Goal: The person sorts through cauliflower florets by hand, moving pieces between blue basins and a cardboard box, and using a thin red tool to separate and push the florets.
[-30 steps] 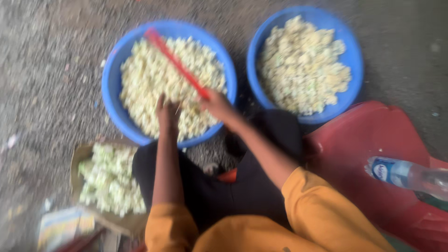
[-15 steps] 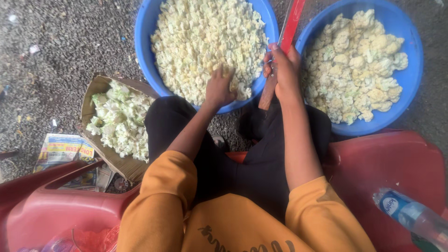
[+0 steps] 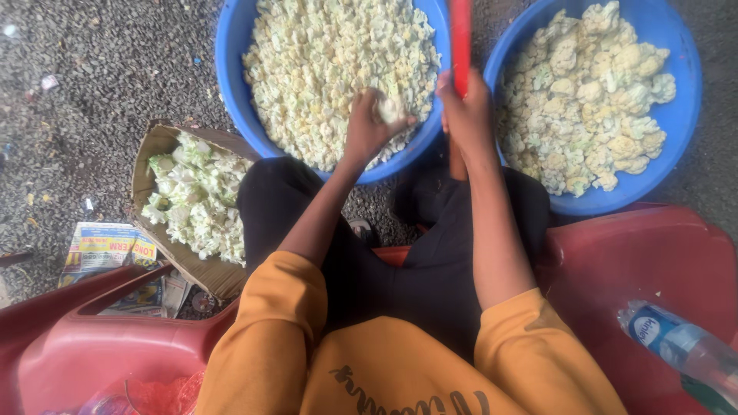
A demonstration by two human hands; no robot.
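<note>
Head view: your left hand pinches a cauliflower floret over the blue tub. Your right hand is wrapped tight round the red stick.

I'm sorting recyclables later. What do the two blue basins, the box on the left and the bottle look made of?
The blue basins look like moulded plastic: uniform colour, smooth, slightly glossy rims. The box holding green cauliflower trimmings looks like brown cardboard: matte, with bent, creased flaps. The bottle seems to be clear thin plastic, see-through with a printed label.
</note>
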